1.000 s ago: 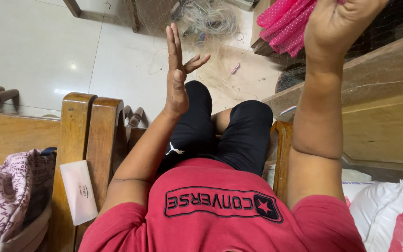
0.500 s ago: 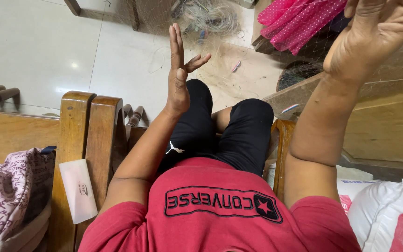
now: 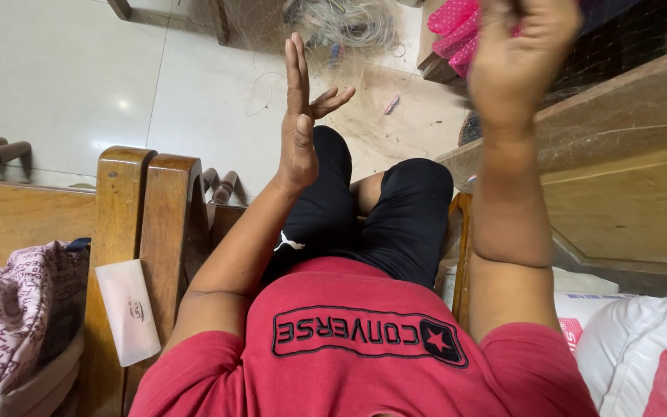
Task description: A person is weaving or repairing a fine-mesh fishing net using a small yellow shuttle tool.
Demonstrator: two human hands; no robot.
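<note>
I sit in a red shirt and black shorts, looking down at my lap. My left hand (image 3: 303,116) is raised above my left knee, palm edge-on, with its fingers straight and spread and nothing solid in it. My right hand (image 3: 515,54) is lifted high at the top right and is blurred. Its fingers curl over strands of a fine, nearly transparent net (image 3: 627,93). The net drapes down over the wooden furniture to my right. A tangled heap of the same net (image 3: 349,23) lies on the floor ahead of my knees.
A wooden armrest (image 3: 144,232) stands at my left, with a white flat case (image 3: 126,309) on it and patterned pink cloth (image 3: 9,324) beside it. A wooden bench edge (image 3: 619,185) runs along my right. Pink fabric (image 3: 457,31) lies at the top, and white sacks (image 3: 642,347) at lower right.
My right hand has swung from the far upper right toward the centre and turned its back to me. My left hand has stayed raised, almost unmoved.
</note>
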